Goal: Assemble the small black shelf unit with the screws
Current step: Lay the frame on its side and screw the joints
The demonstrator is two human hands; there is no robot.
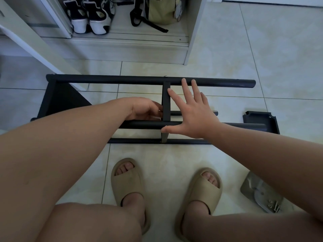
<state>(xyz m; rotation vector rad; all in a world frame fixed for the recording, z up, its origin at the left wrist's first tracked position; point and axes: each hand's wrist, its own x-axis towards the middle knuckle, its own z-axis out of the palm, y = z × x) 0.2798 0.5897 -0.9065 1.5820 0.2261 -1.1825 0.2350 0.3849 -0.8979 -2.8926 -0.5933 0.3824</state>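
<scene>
The black shelf unit lies on its side on the tiled floor, its long round poles running left to right. A flat black middle shelf panel stands edge-on between the poles. My left hand is curled at the panel's left face and its fingertips pinch something small and silvery there; I cannot tell what. My right hand is spread flat with straight fingers against the panel's right side, thumb on the near pole. A loose black shelf panel lies at the right. Screws sit in a clear plastic bag.
My feet in beige slippers stand just in front of the unit. A white cabinet with shoes and a bag is behind it. A white slanted board crosses the upper left.
</scene>
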